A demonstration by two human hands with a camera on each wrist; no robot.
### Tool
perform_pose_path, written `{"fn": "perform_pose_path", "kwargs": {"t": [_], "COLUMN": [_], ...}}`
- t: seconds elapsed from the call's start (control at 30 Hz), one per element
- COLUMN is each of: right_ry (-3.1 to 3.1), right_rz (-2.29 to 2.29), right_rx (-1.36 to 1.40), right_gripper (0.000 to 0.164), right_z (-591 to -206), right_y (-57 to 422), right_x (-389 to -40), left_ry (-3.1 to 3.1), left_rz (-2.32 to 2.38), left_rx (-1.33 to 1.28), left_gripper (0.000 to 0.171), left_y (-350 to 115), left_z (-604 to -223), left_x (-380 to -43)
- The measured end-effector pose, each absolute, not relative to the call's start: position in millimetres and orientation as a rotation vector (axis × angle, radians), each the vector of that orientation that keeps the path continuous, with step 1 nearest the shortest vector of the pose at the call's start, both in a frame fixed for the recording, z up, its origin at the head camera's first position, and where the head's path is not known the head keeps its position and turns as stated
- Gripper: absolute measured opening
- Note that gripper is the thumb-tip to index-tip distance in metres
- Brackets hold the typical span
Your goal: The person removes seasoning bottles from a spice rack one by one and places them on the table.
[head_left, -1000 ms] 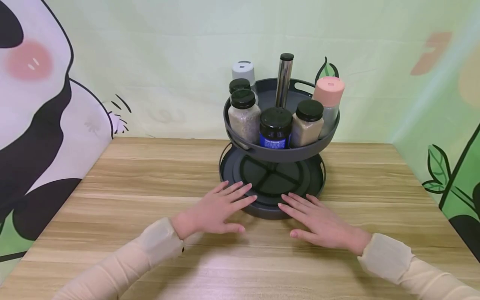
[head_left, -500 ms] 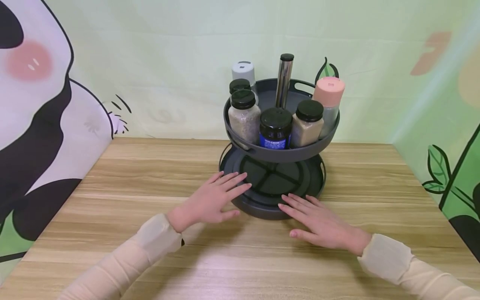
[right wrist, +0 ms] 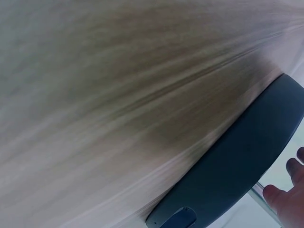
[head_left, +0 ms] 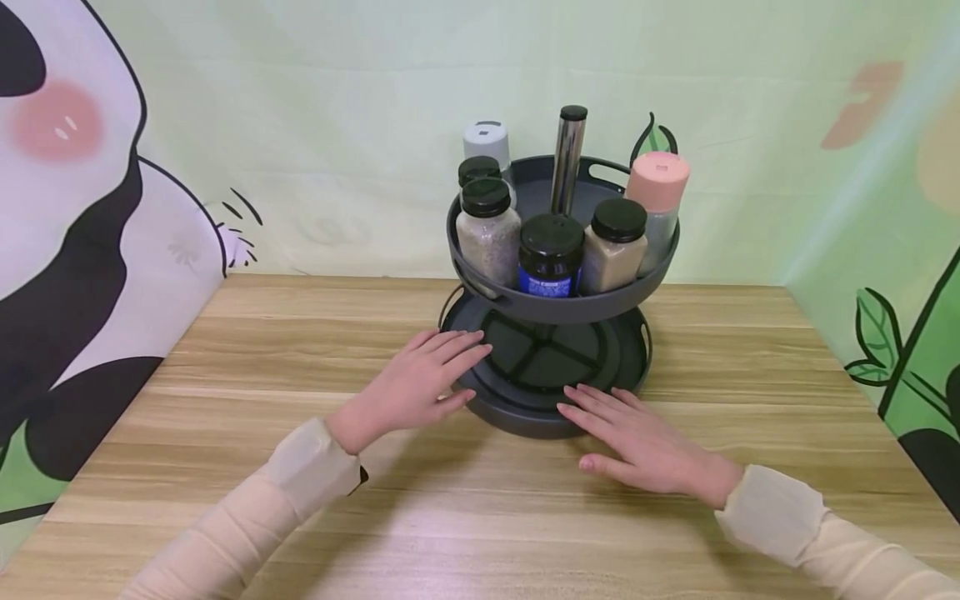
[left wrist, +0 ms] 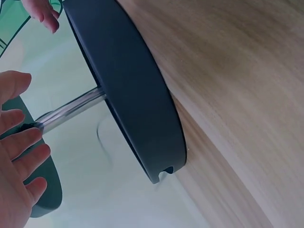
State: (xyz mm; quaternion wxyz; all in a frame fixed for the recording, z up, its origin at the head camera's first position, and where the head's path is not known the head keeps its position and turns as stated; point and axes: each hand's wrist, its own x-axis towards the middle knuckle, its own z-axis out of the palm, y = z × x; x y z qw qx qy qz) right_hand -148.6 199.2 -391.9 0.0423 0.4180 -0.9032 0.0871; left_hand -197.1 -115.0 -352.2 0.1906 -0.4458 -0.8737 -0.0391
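Observation:
A dark two-tier turntable rack stands on the table, its lower tray (head_left: 536, 423) holding nothing. Over that tray's left front rim, my left hand (head_left: 408, 387) reaches with straight, spread fingers; the left wrist view shows these fingers (left wrist: 31, 164) apart from the tray wall (left wrist: 137, 90). My right hand (head_left: 648, 446) hovers at the right front rim, fingers extended and nothing held. Whether its fingertips touch the rim, I cannot tell. The upper tray (head_left: 566, 312) carries a white-grained jar (head_left: 489, 243), a blue-labelled dark jar (head_left: 551, 258) and a beige-filled jar (head_left: 613, 260).
Also on the upper tray are a pink-capped bottle (head_left: 658, 187), a white-capped bottle (head_left: 486, 143) and another black-lidded jar (head_left: 478, 170). A metal post (head_left: 568, 162) rises through the middle. Behind the wooden table (head_left: 262, 367) hangs a printed cloth (head_left: 345, 133).
My left hand has moved away from me and slightly left along the lower tray's rim. The right hand, the rack and the jars have stayed in place.

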Motion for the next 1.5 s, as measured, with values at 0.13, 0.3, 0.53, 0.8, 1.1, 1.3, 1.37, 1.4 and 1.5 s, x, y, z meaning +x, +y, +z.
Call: {"fn": "perform_pose_path", "kwargs": {"t": [0.13,0.3,0.53,0.8,1.1,1.3,1.37,1.4,1.5], "right_ry": [-2.752,-2.735,-2.741,-2.713,-2.678,-2.659,-2.65,-2.65,-2.662], "right_rz": [0.274,0.27,0.299,0.305,0.3,0.298,0.297,0.299,0.304], "right_rx": [1.276,1.278,1.27,1.276,1.281,1.283,1.286,1.286,1.284], "right_gripper": [0.063,0.062,0.06,0.058,0.056,0.055,0.055,0.055,0.055], "right_z": [-391,-390,-388,-390,-391,-391,-391,-391,-391], "right_y": [199,199,201,201,201,201,202,201,202], "right_x": [-149,-149,-148,-149,-149,-149,-149,-149,-149], "left_ry": [-2.445,-2.443,-2.396,-2.4,-2.361,-2.345,-2.342,-2.341,-2.34], "left_rz": [-0.115,-0.137,-0.172,-0.205,-0.294,-0.347,-0.362,-0.367,-0.378], "left_rx": [-1.238,-1.232,-1.24,-1.221,-1.178,-1.109,-1.093,-1.087,-1.081], "left_gripper": [0.054,0.053,0.051,0.05,0.047,0.046,0.046,0.046,0.046], "left_y": [-116,-117,-118,-117,-118,-120,-120,-120,-121], "left_z": [-350,-347,-346,-343,-341,-340,-339,-339,-339], "left_x": [-199,-201,-205,-208,-214,-216,-217,-217,-219]}}
